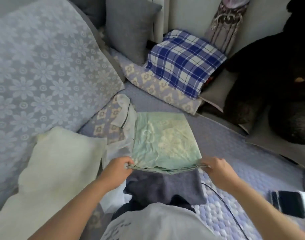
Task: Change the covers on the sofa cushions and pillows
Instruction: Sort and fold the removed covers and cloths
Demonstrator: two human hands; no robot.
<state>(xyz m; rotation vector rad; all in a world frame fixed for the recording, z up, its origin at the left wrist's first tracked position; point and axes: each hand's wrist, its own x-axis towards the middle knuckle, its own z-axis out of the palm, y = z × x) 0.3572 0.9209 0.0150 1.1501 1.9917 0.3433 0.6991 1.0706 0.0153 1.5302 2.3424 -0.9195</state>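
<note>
A folded pale green cover point(164, 141) with a cream pattern lies flat on the sofa seat in front of me. My left hand point(118, 168) pinches its near left corner, and my right hand point(216, 168) pinches its near right corner; the near edge sags between them. A bare cream pillow point(58, 163) lies to the left, touching my left forearm. A dark grey cloth point(165, 186) lies under the green cover's near edge, on my lap.
A large floral-covered back cushion point(44, 66) leans at left. A grey pillow point(129, 26) and a blue plaid pillow point(184, 61) sit at the far end. A phone point(290, 203) and a black cable point(222, 200) lie at right. A white garment point(124, 108) lies beside the cover.
</note>
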